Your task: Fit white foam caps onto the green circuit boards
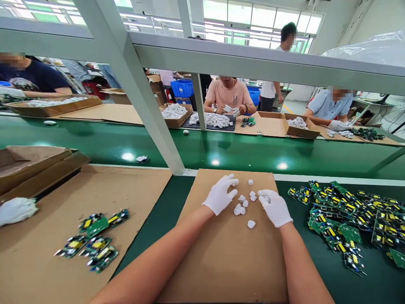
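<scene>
My left hand (pixel 220 196), in a white glove, hovers at the left of a group of small white lumps (pixel 239 209) on a sheet of brown cardboard (pixel 234 261). Its thumb and fingers are apart. At the right of the lumps is my gloved right hand (pixel 276 209), its fingers curled together; what they hold, if anything, blends with the white glove. One lump (pixel 250 182) lies apart toward the far edge and another lump (pixel 251 224) toward me. The lumps look soft, but their material is unclear.
Green circuit boards (pixel 335 215) with yellow parts are heaped at the right. More boards (pixel 98 236) lie on the left cardboard, near another person's gloved hand (pixel 17 211). A green conveyor belt (pixel 221 147) runs beyond; a metal post (pixel 136 80) slants across. Co-workers sit opposite.
</scene>
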